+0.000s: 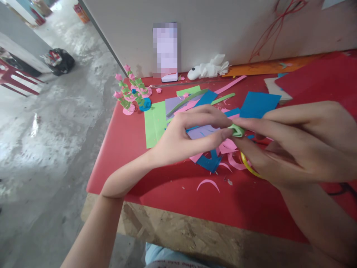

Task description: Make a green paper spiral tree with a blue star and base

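Note:
A small folded piece of light green paper (237, 130) is pinched between both hands above the table. My left hand (192, 128) grips its left end with thumb and fingertips. My right hand (301, 143) closes on its right side, and its fingers partly hide the paper. Below the hands lie pink paper scraps (230, 146), a blue paper piece (209, 162) and purple paper (205, 131). Part of a yellow ring-shaped handle (248, 165) shows beside my right hand.
Paper flower stems (128, 89) on round bases stand at the table's left corner. A phone (169, 52) leans on the wall near a white figure (208, 69). Blue paper (259, 104) and green sheets (154, 124) lie on the red table (134, 167).

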Tool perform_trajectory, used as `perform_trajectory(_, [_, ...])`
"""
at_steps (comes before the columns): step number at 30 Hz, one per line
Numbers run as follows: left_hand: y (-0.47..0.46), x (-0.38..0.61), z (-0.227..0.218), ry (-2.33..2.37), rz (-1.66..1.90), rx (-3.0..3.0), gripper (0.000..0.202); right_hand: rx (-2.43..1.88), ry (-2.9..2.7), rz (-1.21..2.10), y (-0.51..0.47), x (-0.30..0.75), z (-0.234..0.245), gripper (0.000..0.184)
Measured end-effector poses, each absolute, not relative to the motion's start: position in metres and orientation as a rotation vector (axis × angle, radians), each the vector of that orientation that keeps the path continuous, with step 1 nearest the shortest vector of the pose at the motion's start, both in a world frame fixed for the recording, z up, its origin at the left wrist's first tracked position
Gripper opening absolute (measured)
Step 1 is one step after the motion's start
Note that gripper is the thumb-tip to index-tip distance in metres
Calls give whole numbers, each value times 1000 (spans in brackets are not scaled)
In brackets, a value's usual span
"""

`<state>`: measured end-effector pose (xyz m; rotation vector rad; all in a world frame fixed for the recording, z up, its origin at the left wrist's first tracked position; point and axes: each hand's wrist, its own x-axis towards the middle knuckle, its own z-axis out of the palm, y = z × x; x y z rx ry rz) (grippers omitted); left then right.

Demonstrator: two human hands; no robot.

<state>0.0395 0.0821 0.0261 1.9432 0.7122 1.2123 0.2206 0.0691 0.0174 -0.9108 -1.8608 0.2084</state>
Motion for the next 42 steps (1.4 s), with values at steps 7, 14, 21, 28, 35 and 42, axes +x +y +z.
perform_trajectory(7, [85, 39, 24, 706, 1274, 1958, 13, -665, -1983, -409, 76, 218, 16, 29])
perform_trajectory(14, [86, 37, 24, 715, 1207, 1904, 15, -563, -1975, -314, 84, 212, 15, 24])
perform_trajectory(21, [87, 39, 22, 694, 1357, 1979, 15, -573, -1903, -110, 84, 210, 17, 32])
perform_trajectory(28, [91, 36, 21, 656, 1706, 2425, 17, -644, -1776, -47, 79, 209, 12, 61])
perform_trajectory(35, [88, 36, 18, 705, 1686, 2403, 10, -666, -1781, -99, 77, 203, 8, 59])
perform_trajectory(42, [94, 38, 13, 582, 1750, 2398, 15, -700, -1840, -144, 77, 201, 8, 53])
